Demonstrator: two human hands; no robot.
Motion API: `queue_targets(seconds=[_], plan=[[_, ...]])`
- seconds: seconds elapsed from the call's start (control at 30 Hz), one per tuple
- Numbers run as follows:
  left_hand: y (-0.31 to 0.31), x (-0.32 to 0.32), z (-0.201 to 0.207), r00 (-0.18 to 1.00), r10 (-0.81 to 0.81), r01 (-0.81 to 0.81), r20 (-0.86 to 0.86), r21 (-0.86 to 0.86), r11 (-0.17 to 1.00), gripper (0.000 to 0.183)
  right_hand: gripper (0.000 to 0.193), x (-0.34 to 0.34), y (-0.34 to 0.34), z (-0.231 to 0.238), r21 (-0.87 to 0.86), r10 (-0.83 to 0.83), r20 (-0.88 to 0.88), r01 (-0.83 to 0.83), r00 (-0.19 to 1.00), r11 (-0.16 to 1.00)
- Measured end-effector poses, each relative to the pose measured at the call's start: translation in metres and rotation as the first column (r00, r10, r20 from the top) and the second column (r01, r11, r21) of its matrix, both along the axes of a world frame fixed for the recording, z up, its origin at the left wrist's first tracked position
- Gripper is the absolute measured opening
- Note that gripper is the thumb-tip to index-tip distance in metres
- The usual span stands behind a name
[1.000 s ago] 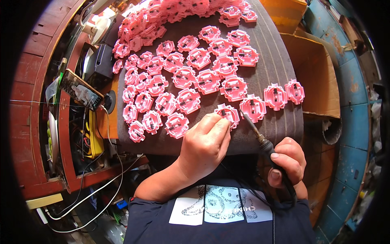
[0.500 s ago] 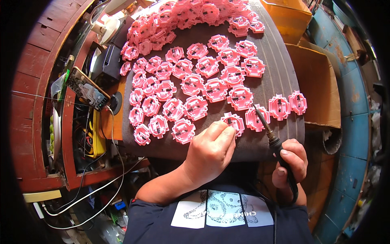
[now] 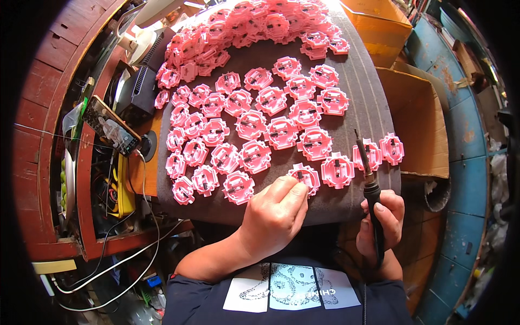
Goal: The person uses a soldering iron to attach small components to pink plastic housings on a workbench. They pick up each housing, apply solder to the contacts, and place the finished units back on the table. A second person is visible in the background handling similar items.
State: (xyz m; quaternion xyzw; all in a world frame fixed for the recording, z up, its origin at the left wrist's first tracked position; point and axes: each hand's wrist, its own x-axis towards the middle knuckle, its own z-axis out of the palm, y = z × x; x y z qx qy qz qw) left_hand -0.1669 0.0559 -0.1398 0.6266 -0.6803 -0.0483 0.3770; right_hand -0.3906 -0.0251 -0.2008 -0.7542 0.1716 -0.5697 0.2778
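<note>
My left hand (image 3: pixel 275 208) is closed in a pinch at the near-left edge of a pink plastic housing (image 3: pixel 307 176) with a small dark piece inside; its fingertips hide part of the rim. In my right hand (image 3: pixel 382 225) is a soldering iron (image 3: pixel 372 189) with a black handle, its thin tip pointing up and away from me. The tip hangs over the mat, just beside another pink housing (image 3: pixel 368 156). A similar housing (image 3: pixel 337 170) lies between my two hands. Several more lie in loose rows (image 3: pixel 254 156) beyond my left hand.
A large heap of pink housings (image 3: pixel 233 32) covers the far end of the dark mat (image 3: pixel 357 119). An open cardboard box (image 3: pixel 411 119) stands at the right. On the left are a propped phone (image 3: pixel 112 125), a black box-shaped device (image 3: pixel 138 92) and white cables (image 3: pixel 157 227).
The soldering iron has swung more upright, its tip moving right, away from the housing between my hands. My left hand keeps its pinch at the same housing. The whole view has shifted slightly.
</note>
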Motion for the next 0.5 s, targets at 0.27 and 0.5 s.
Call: queue_targets(seconds=[0.27,0.5], plan=[[0.0002,0.0008,-0.0012,1.0,-0.005,0.005,-0.014,-0.001,1.0,0.023,0.037,-0.0007,-0.0002,-0.0003,-0.01,-0.004,-0.029,0.003,1.0,1.0],[0.0006,0.0011,-0.0026,1.0,-0.009,0.009,-0.015,-0.005,1.0,0.023,0.036,0.0059,0.0021,0.0003,0.043,0.087,0.047,-0.089,0.995,0.995]])
